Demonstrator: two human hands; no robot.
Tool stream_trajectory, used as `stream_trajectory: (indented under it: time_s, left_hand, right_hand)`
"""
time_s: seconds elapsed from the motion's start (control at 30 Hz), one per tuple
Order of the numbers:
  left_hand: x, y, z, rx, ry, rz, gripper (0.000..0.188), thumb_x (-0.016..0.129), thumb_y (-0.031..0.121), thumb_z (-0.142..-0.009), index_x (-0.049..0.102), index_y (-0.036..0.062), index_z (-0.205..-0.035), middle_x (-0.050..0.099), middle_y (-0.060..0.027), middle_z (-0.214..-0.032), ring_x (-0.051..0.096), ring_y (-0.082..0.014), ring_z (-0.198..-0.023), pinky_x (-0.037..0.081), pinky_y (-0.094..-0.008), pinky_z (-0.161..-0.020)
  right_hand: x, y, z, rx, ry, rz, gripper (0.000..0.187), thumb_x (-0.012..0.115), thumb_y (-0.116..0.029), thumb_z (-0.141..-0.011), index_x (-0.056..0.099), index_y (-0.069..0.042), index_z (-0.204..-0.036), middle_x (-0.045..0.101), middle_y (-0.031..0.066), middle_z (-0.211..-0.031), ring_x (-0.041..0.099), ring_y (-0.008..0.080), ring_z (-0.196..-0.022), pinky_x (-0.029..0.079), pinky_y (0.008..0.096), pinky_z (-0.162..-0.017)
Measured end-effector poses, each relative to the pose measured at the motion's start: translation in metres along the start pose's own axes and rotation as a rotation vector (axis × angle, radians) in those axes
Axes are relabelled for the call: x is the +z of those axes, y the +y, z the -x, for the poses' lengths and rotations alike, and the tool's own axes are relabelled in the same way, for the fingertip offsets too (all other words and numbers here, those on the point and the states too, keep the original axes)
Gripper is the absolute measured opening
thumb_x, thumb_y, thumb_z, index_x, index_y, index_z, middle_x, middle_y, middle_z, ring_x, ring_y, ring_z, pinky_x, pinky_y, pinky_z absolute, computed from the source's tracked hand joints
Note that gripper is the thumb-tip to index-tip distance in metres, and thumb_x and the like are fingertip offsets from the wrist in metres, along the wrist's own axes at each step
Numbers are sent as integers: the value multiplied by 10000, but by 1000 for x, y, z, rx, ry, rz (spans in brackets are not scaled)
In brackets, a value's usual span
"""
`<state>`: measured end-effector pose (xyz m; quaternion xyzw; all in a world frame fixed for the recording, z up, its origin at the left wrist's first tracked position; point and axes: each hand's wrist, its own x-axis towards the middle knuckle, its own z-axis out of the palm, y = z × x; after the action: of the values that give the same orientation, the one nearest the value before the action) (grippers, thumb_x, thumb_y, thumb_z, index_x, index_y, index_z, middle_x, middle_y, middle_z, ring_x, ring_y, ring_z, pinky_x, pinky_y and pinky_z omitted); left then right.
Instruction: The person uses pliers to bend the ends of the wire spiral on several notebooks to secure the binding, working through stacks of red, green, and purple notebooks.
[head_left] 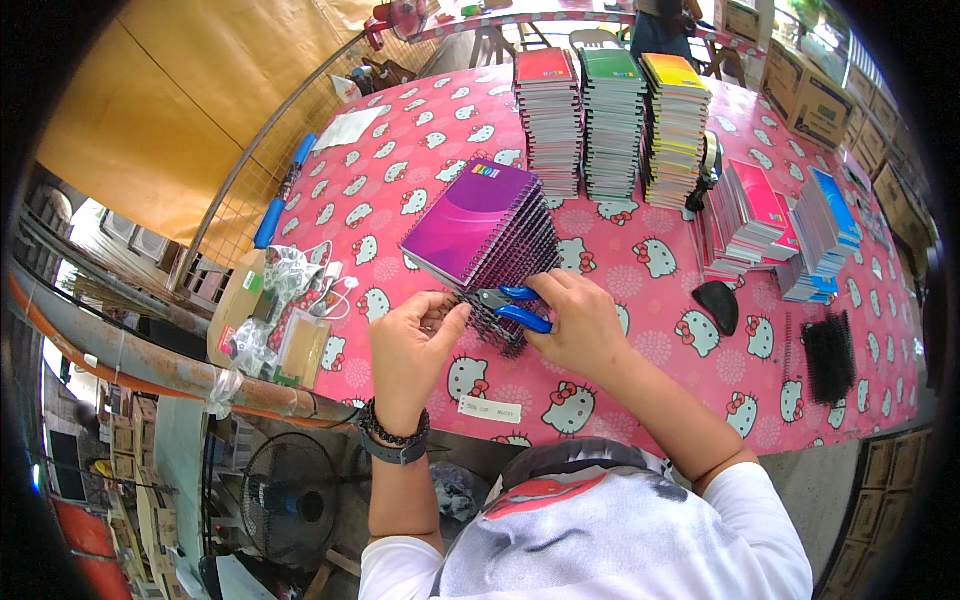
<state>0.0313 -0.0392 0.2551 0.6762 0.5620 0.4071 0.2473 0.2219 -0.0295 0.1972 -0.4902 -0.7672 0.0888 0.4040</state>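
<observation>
A stack of purple spiral notebooks (475, 220) stands on the table, black wire coils along its right side. My right hand (582, 315) is closed around blue-handled pliers (522, 308), whose jaws meet the coil at the near corner of the top notebook. On the left of that corner, my left hand (412, 335) has its thumb and fingers pinched together against the notebook's near edge. A dark bracelet and a watch-like band (400, 452) circle my left wrist. The pliers' tips and exactly what they bite on are too small to tell.
Tall stacks of red (548, 120), green (612, 125) and yellow notebooks (675, 130) stand beyond. Pink (752, 210) and blue notebooks (825, 225) are at right, near black coils (830, 358). A fan (290, 495) stands below left; a pink patterned cloth (650, 385) covers the table.
</observation>
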Motion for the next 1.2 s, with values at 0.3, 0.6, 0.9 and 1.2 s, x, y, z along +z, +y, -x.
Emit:
stream_trajectory:
  time_s: [0.3,0.6,0.9,1.2]
  left_hand:
    - [0,-19,-2,-111,3,132,211,686,128,-778,655,-48,-890,660,-63,-721,584,-77,-654,466,-228,-597]
    - [5,-4,1,-65,-19,3,215,678,113,-779,659,-59,-908,677,-94,-758,607,-105,-660,483,-247,-618]
    - [8,-19,-1,-103,4,117,187,651,120,-810,638,-46,-895,628,-47,-677,540,-83,-611,439,-235,-588]
    - [16,-23,3,-107,-55,105,242,664,173,-833,625,-44,-932,575,-6,-636,474,-52,-573,399,-217,-543]
  right_hand:
    - [-2,4,5,-46,72,63,406,684,-159,-615,557,-55,-986,564,91,-853,557,281,-851,432,401,-749]
    - [-5,-1,7,-16,56,100,407,688,-158,-608,562,-57,-981,569,93,-858,561,283,-854,434,408,-758]
    - [-4,7,10,145,-81,-93,336,708,-183,-627,570,-58,-906,587,105,-826,585,297,-781,467,408,-701]
    - [-1,8,7,27,-71,58,349,711,-180,-622,571,-59,-918,591,105,-826,592,298,-785,473,414,-705]
